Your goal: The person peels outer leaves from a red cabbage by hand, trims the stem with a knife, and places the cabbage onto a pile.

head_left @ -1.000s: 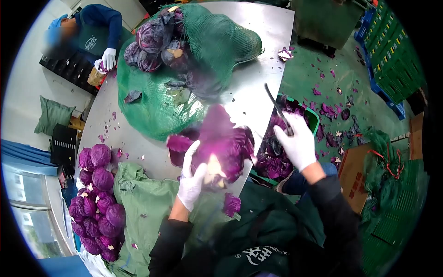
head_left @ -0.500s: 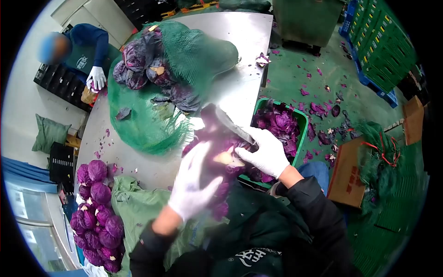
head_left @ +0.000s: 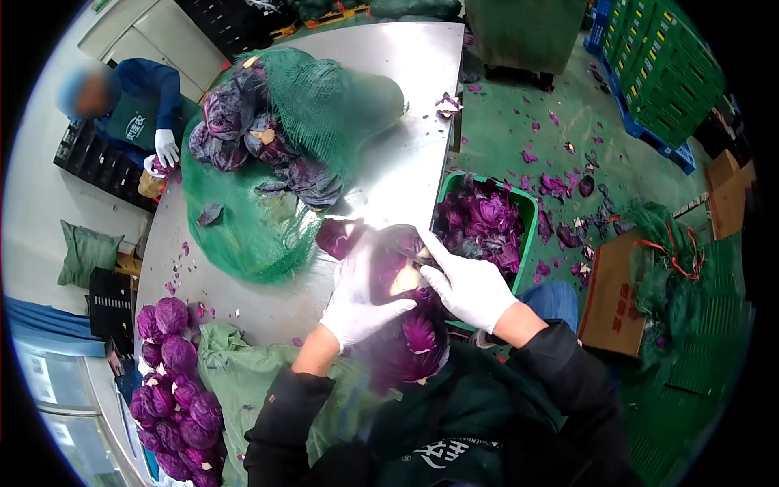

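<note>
A red cabbage (head_left: 422, 337) is held in front of my body, its pale cut stem (head_left: 407, 280) facing up and some outer leaves spread loose. My left hand (head_left: 357, 300), in a white glove, grips the cabbage from its left side, fingers blurred. In my gloved right hand (head_left: 475, 288) is a knife (head_left: 422, 256), close to the stem; the hand and leaves hide most of its blade. A dark purple leaf (head_left: 339, 237) sticks out beyond my left fingers. Just right of the cabbage stands a green-rimmed bin (head_left: 531, 231) full of loose leaves (head_left: 483, 215).
On the metal table (head_left: 422, 61), a green net sack (head_left: 243, 243) holds untrimmed cabbages (head_left: 231, 109). Peeled cabbages (head_left: 178, 398) are piled at lower left beside green sacking (head_left: 235, 357). A co-worker (head_left: 142, 101) stands across the table. Crates (head_left: 665, 69) and a carton (head_left: 613, 296) are right.
The knife blade, plainly visible before, is now mostly hidden among the leaves. My right hand has come lower and the cabbage has turned, showing more of its side. The co-worker's hands have shifted.
</note>
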